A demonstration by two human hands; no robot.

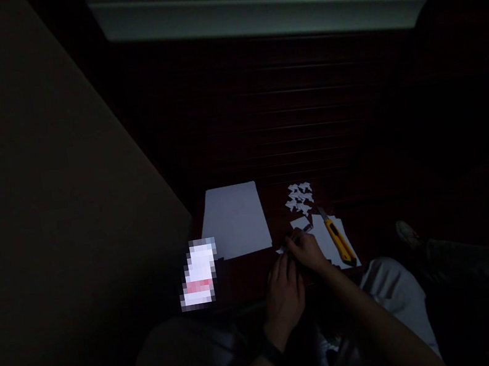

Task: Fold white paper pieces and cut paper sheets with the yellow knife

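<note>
In the dim head view, my left hand [285,288] lies with its fingers stretched forward and held fairly flat on the dark table. Just ahead of its fingertips a small white piece of paper [281,250] shows. My right hand [306,251] is closed beside it, thumb and fingers bent together. A thin greyish thing [309,226] sticks out past its knuckles; darkness hides what the fingers grip. Beyond that hand lies a cluster of several small folded white paper shapes [300,199]. Right of it, a yellow utility knife [338,237] rests on white paper sheets [324,241], blade pointing away.
A stack of white paper [234,219] lies on the left of the small dark table [246,279]. At its left edge glows a blurred-out, phone-like bright rectangle [198,275]. A wall [38,180] rises at left. Another person's leg and shoe [407,234] appear at right.
</note>
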